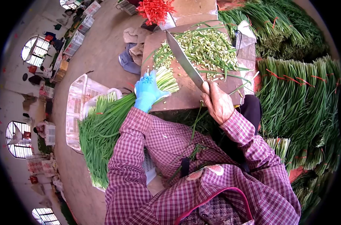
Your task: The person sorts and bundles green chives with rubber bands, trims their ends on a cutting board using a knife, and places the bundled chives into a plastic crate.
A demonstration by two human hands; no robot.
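Note:
My left hand (148,89), in a blue glove, is closed over a bunch of garlic chives (166,79) at the near left of a brown board (185,99). The pale stem ends lie on the board, and the long green leaves trail down to the left. My right hand (218,103), bare, is wrapped round the handle of a large knife (185,62). Its blade is raised at a slant, pointing away from me, apart from the bunch. Chopped stem pieces (208,45) and loose leaves cover the far part of the board.
A white plastic crate (76,112) with chives stands on the floor at left. Stacked chive bundles (294,101) with red ties fill the right side. Red ties (155,11) hang beyond the board; clothes (131,58) lie beside it. People and crates are far left.

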